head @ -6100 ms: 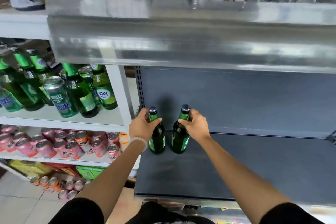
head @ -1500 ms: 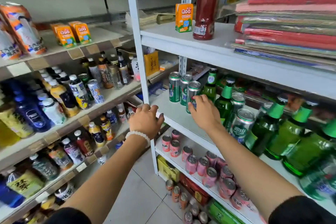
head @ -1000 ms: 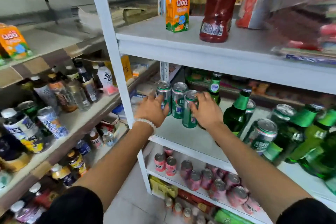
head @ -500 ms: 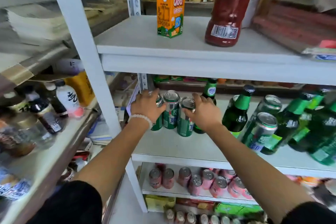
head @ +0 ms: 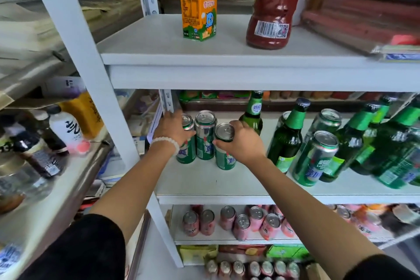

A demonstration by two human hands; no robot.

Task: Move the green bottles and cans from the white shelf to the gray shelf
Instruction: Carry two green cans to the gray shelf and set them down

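Note:
Three green cans stand at the left end of the white shelf (head: 204, 184). My left hand (head: 173, 130) grips the leftmost can (head: 186, 152). My right hand (head: 241, 143) grips the front can (head: 225, 159) near its top. The middle can (head: 205, 136) stands between them, untouched. Behind my right hand stands a green bottle (head: 253, 111). More green bottles (head: 287, 138) and a tall green can (head: 314, 161) crowd the shelf to the right. The gray shelf is out of view.
An orange juice carton (head: 198, 7) and a red sauce bottle (head: 271, 7) stand on the level above. Pink cans (head: 241, 223) fill the level below. A white upright post (head: 86, 70) borders the left, with a metal shelf of mixed bottles (head: 63, 127) beyond it.
I turned from the gray shelf, where two bottles were set down, to the white shelf. Both hands reached in and closed round two of the green cans.

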